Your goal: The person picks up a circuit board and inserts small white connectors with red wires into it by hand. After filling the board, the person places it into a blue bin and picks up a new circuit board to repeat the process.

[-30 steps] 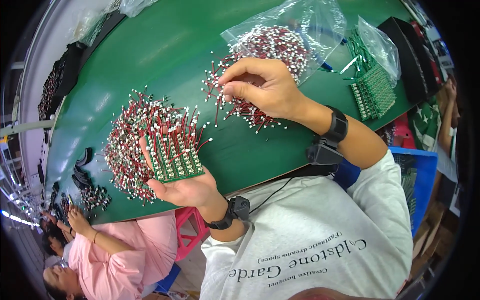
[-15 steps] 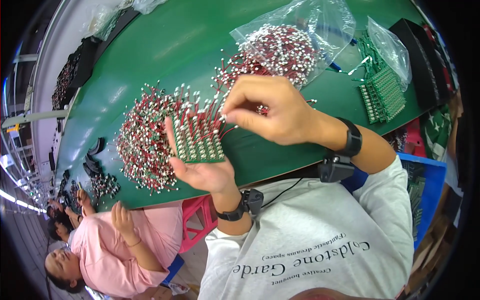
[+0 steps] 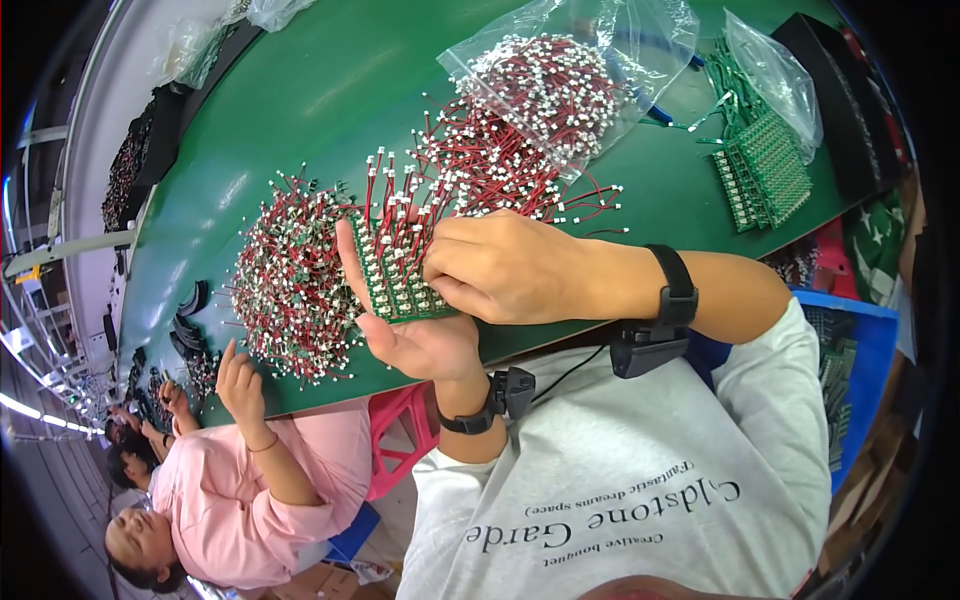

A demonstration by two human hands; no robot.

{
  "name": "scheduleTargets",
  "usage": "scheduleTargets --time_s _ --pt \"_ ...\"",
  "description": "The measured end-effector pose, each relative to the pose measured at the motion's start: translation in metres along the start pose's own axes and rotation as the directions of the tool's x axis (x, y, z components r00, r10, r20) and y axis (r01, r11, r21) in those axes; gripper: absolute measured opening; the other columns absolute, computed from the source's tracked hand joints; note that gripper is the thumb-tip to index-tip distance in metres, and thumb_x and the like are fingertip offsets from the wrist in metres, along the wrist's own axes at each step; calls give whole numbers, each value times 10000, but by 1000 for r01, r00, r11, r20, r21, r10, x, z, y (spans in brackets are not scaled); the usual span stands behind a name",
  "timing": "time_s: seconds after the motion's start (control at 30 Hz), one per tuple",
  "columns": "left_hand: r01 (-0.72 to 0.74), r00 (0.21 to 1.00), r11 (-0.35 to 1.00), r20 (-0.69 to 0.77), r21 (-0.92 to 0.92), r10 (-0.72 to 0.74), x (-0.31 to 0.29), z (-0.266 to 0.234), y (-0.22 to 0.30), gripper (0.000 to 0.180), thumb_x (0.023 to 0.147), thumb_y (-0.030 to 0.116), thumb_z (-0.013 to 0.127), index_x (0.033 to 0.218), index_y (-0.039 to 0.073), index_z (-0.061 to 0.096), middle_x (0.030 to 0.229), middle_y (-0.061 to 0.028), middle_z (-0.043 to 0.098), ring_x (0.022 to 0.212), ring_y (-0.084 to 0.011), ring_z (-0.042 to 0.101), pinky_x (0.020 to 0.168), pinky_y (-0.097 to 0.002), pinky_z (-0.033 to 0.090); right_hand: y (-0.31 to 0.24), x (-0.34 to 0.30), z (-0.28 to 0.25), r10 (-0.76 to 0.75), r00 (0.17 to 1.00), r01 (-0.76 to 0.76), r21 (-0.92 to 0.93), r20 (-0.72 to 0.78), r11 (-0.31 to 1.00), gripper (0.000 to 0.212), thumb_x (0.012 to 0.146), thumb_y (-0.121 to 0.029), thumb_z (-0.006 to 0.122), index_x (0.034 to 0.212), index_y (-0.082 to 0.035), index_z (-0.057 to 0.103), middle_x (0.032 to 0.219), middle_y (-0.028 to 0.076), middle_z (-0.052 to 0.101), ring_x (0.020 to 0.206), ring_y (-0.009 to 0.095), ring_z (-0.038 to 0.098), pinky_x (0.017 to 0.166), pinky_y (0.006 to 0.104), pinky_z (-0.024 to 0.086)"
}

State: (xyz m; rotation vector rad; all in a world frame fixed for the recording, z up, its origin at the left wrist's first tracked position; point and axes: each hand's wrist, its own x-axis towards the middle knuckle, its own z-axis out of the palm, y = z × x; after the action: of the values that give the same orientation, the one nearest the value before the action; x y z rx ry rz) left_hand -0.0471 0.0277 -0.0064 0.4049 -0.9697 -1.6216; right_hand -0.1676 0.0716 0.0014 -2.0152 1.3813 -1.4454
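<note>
A green circuit board panel [image 3: 392, 272], made of rows of small boards, rests in my left hand [image 3: 430, 345]. My left fingers lie behind it and along its left side, with the thumb near its lower edge. Red wires with white connectors [image 3: 385, 190] stand up from the panel's far part. Over the panel's right side, my right hand [image 3: 500, 265] is closed, its fingertips against the rows. Whatever sits between those fingertips is hidden by the hand.
Left of the panel lies a heap of small wired boards [image 3: 295, 280]. Beyond it, red wire leads [image 3: 490, 150] spill from a clear bag [image 3: 660, 60]. Stacked green panels [image 3: 765, 170] lie at the right, beside a black box [image 3: 840, 110]. A blue bin [image 3: 870, 370] stands below. A co-worker in pink [image 3: 250, 500] sits left.
My right hand has come down and nearer, from pinching a white connector above the panel to the panel's right side. The co-worker's raised hand has moved up toward the heap.
</note>
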Motion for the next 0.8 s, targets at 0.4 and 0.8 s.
scheduleTargets --time_s 0.4,0.8 --pt "-3 1000 998 2 69 2 -2 3 0 831 919 538 391 1518 -4 194 1353 -214 501 1196 -323 538 1046 -463 394 0 -1 2 53 999 -53 85 -5 995 77 786 -3 636 857 16 611 777 136 587 682 324 615 595 398 504" --pt "-16 1000 981 21 196 12 -3 5 -4 873 897 548 434 1520 -9 184 1362 -191 488 1199 -302 531 1053 -449 383 0 2 -5 21 1000 -21 59 12 998 71 795 -19 637 844 21 604 774 129 582 694 306 608 594 394 517"
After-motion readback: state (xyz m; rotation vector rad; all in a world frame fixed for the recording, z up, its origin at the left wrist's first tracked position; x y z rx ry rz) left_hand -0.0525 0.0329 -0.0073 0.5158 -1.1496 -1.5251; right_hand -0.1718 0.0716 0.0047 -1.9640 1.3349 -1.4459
